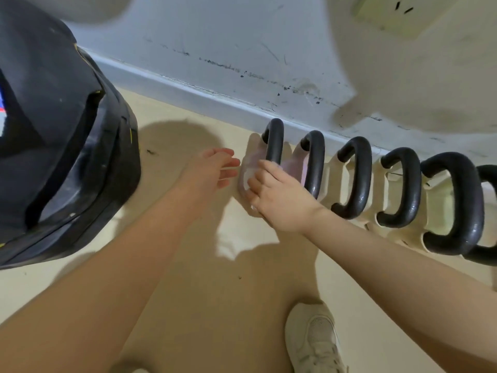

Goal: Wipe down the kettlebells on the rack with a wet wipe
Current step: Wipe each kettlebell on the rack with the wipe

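Observation:
A row of kettlebells with black handles runs along the foot of the wall. The leftmost kettlebell [248, 161] has a pale pink body and a black handle [274, 141]. My right hand [279, 196] presses a white wet wipe [248, 180] against its near side, fingers curled over the wipe. My left hand [215, 168] hovers just left of that kettlebell, fingers straight and spread, holding nothing. A second pink kettlebell [295, 164] stands right beside it, then several cream ones [338, 181] further right.
A large black padded bag [61, 146] fills the left side, close to my left forearm. The scuffed grey wall and skirting [215, 100] run behind the kettlebells. My white shoe [314, 343] stands on the beige floor below. A wall socket [398, 12] sits top right.

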Tool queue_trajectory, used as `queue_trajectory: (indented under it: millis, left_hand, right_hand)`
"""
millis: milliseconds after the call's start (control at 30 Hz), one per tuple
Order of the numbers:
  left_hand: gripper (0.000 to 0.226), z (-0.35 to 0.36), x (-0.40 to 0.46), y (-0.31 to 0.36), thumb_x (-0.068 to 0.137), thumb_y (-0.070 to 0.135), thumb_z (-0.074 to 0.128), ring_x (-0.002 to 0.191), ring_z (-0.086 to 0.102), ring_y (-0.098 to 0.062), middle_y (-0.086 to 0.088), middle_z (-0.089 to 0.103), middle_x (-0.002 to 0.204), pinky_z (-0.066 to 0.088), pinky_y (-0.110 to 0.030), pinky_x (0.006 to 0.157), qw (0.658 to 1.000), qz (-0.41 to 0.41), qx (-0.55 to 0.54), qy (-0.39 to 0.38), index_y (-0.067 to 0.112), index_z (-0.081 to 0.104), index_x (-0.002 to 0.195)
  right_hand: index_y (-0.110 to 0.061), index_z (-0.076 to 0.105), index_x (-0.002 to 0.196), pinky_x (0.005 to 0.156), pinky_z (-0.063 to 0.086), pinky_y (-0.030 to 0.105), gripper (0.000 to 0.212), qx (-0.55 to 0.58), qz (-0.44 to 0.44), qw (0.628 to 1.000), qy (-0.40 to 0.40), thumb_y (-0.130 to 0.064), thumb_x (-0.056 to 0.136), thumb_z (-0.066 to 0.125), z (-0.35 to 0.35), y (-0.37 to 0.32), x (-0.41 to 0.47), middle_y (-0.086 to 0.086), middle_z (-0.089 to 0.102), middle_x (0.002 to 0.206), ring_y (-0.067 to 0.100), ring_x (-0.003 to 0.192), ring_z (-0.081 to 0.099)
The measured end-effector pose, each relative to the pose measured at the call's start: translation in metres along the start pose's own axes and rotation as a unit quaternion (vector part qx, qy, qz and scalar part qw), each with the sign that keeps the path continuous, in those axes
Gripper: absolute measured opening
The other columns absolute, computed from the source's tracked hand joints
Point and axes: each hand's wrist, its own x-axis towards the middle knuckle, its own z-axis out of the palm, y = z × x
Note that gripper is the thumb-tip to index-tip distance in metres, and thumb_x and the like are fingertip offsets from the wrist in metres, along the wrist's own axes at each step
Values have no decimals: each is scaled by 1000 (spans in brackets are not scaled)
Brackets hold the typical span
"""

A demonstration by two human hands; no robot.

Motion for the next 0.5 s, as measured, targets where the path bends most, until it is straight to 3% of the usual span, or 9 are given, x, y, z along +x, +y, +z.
queue_trajectory:
  millis: [67, 133, 233, 300, 333, 367, 400, 433, 500]
  left_hand:
    - [14, 2, -1, -1, 92, 15, 46, 79, 60, -13, 1, 64, 90, 45, -25, 76, 1000, -1, -7, -5, 16, 56, 102]
    - [13, 4, -2, 0, 92, 14, 44, 75, 59, -11, 3, 64, 86, 44, -24, 73, 1000, 3, -14, -10, 17, 56, 98]
    - [18, 11, -3, -1, 92, 12, 43, 73, 58, -10, 4, 63, 81, 42, -23, 71, 1000, 22, -8, -11, 21, 57, 86]
    - [21, 17, -4, -2, 92, 15, 44, 77, 56, -11, 5, 63, 81, 42, -21, 70, 999, 43, 9, -8, 23, 59, 82]
    - [21, 20, -5, -3, 93, 17, 44, 79, 55, -11, 5, 63, 81, 43, -19, 69, 998, 54, 15, -7, 23, 60, 81]
    - [21, 24, -5, -3, 94, 20, 42, 80, 56, -12, 4, 63, 82, 44, -17, 67, 998, 62, 19, -9, 21, 60, 83]
    - [24, 27, -6, -4, 96, 24, 39, 78, 57, -11, 2, 63, 85, 46, -13, 63, 998, 63, 19, -13, 19, 61, 87]
    - [29, 30, -6, -4, 98, 28, 35, 74, 60, -8, 0, 63, 88, 47, -10, 57, 998, 55, 15, -18, 16, 60, 93]
    - [37, 34, -9, -4, 99, 33, 30, 58, 63, 2, 0, 63, 87, 45, -7, 47, 999, 38, 10, -29, 11, 59, 103]
  right_hand:
    - [-10, 68, 88, 108, 29, 44, 20, -31, -22, 998, 40, -24, 82, 54, 7, 4, -4, 9, 66, 89, 31, 97, 60]
    - [-4, 66, 96, 112, 28, 44, 33, 30, 62, 992, 101, -25, 88, 43, 10, 9, -2, 14, 67, 103, 32, 111, 58]
    - [4, 36, 138, 117, 15, 37, 48, 272, 267, 917, 112, -15, 94, 38, 0, -17, 4, 20, 29, 150, 28, 143, 19]
    - [1, 10, 146, 117, 4, 28, 58, 418, 331, 839, 108, -7, 95, 36, -7, -33, 11, 17, 0, 157, 23, 145, -5]
    - [-1, 9, 146, 115, 11, 26, 59, 471, 360, 796, 121, -7, 94, 36, -15, -32, 17, 18, 6, 156, 25, 145, 4]
    - [-3, 18, 142, 108, 27, 29, 54, 520, 403, 740, 139, -11, 92, 36, -17, -25, 26, 19, 28, 146, 26, 136, 28]
    - [-4, 28, 135, 93, 39, 32, 46, 569, 459, 665, 152, -16, 91, 36, -18, -14, 36, 15, 48, 120, 25, 112, 47]
    - [-5, 35, 128, 83, 44, 34, 40, 620, 508, 580, 142, -22, 91, 37, -23, -1, 43, 9, 54, 96, 24, 93, 53]
    - [-14, 51, 106, 88, 50, 45, 27, 704, 537, 450, 119, -31, 87, 41, -21, 11, 50, 11, 61, 89, 30, 90, 61]
